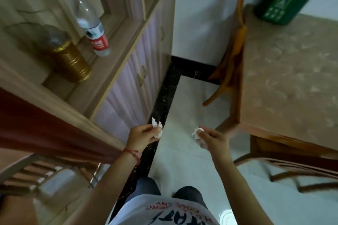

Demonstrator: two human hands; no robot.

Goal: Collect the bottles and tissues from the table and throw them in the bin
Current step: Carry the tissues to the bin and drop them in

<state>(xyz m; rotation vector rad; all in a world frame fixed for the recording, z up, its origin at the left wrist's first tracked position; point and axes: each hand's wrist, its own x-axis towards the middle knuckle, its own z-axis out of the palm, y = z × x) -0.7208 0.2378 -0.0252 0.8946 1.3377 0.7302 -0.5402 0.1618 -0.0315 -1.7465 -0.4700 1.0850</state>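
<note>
Bin (285,0): top cut off by frame edge.
Tissues (157,127): partly hidden within fingers.
Shirt print (175,213): blurred, illegible.

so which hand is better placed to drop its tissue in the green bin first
Right, probably. The right hand pinches a tissue on the table's side, and the green bin stands far right. The left hand is beside the cabinet.

Soft daylight, motion blur, strong wide-angle edge distortion.
</note>
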